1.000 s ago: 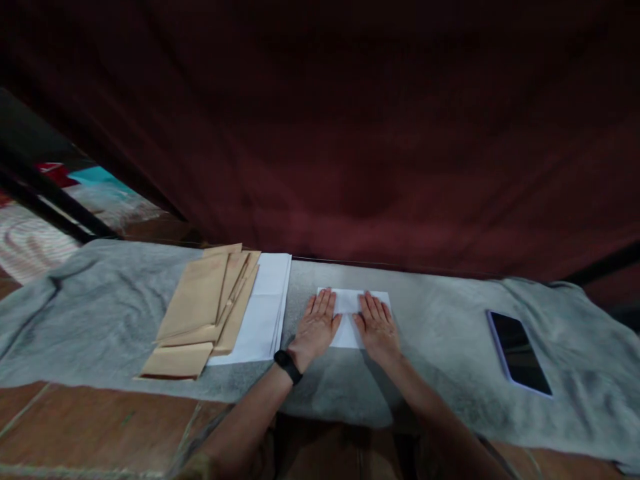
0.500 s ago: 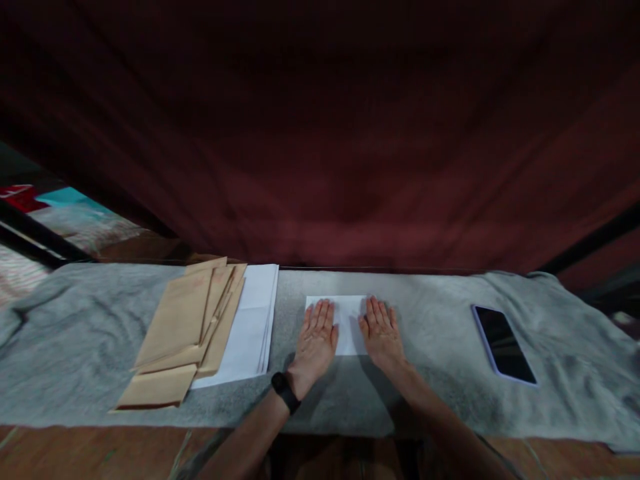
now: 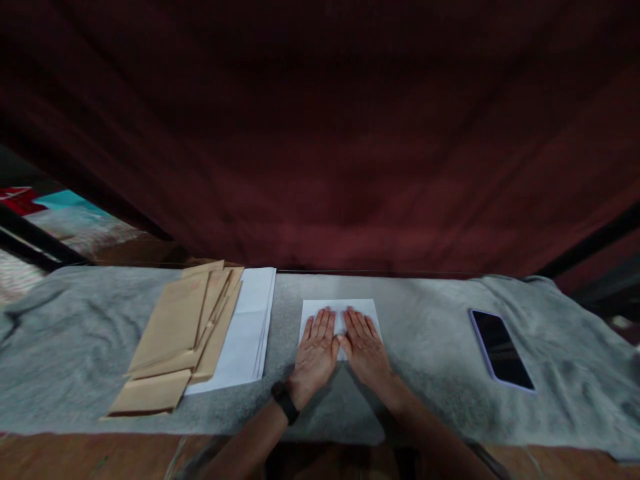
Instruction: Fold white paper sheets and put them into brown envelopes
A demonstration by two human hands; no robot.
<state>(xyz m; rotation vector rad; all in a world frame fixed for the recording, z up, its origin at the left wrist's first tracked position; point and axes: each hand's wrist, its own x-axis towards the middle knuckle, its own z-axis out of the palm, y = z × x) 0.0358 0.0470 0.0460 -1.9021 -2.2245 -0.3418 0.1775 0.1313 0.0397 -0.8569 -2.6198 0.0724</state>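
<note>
A small white piece of paper (image 3: 338, 306) lies on the grey cloth in front of me, partly covered by both hands. My left hand (image 3: 316, 347) rests flat on its left half, fingers stretched away from me; a dark band circles that wrist. On the right half, my right hand (image 3: 365, 345) lies flat too, fingers extended. The two thumbs meet or nearly meet at the middle of the paper. Whether the paper is folded under my palms is hidden.
To the left, several brown paper envelopes (image 3: 173, 320) overlap a stack of white sheets (image 3: 250, 323). A phone with a purple edge (image 3: 503, 350) lies at the right. Grey cloth (image 3: 425, 333) covers the surface, and a dark red curtain (image 3: 340, 200) hangs behind it.
My right hand has slid left toward my left hand, bringing the thumbs together. More of the paper's right and top edges now shows.
</note>
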